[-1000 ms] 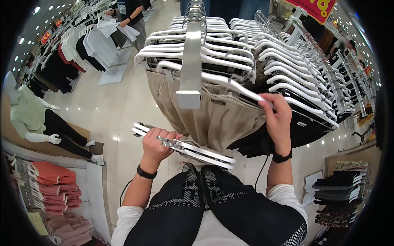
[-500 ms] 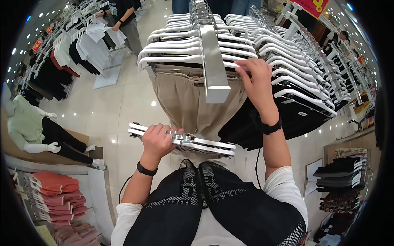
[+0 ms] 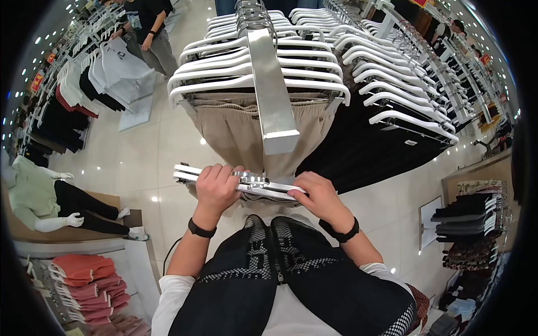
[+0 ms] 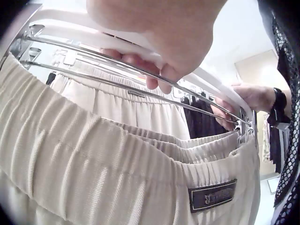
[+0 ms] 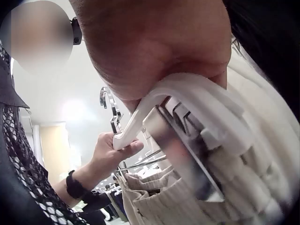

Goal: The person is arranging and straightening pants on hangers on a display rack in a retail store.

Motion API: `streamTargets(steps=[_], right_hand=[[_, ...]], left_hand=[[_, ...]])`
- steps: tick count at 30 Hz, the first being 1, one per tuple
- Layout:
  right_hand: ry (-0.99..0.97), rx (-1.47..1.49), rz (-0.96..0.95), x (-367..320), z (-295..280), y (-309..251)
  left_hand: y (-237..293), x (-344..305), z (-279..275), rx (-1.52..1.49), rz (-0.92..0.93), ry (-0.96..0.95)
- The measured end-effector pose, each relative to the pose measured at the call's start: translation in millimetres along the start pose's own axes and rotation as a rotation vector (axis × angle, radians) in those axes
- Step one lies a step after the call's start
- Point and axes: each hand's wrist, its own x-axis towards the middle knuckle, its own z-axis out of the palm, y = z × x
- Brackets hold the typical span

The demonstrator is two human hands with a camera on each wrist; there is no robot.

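Two white clip hangers (image 3: 280, 187) lie side by side before my body, with beige trousers (image 4: 93, 154) hanging from their clips. My left hand (image 3: 217, 187) grips them left of the metal hooks (image 3: 252, 178); its fingertips show below the white bars in the left wrist view. At the right end, my right hand (image 3: 323, 196) holds them with its thumb along the top. The right wrist view shows that end close up, with a metal clip (image 5: 185, 150) under the palm. A dark label (image 4: 213, 195) sits on the near waistband.
Just ahead, a metal display arm (image 3: 270, 106) carries several white hangers with beige trousers (image 3: 224, 126). Black trousers (image 3: 364, 148) hang right of it. A mannequin (image 3: 33, 187) and coral garments (image 3: 84, 269) are at left, a person (image 3: 148, 28) beyond. Dark garments (image 3: 468, 210) hang at right.
My right hand has left the front hanger on the rack and come down to the right end of the held hangers. That rack hanger, first askew, now hangs straight. My left hand keeps its grip.
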Motion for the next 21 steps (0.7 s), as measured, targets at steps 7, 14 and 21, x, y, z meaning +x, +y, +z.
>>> streamTargets(steps=[7,14,21], right_hand=[[0.097,-0.150,0.032,13.9,-15.8,-9.6],[0.290,-0.238,-0.186,31.6,-43.8,13.4],[0.470,-0.221,-0.178,29.5,-94.2,30.7]], left_hand=[[1.3,1.8,-0.6,-0.031,-0.011,-0.031],[4.2,7.4,-12.9,-0.071,-0.094,0.043],[-2.2,1.4,-20.2,-0.024,-0.130,0.148]])
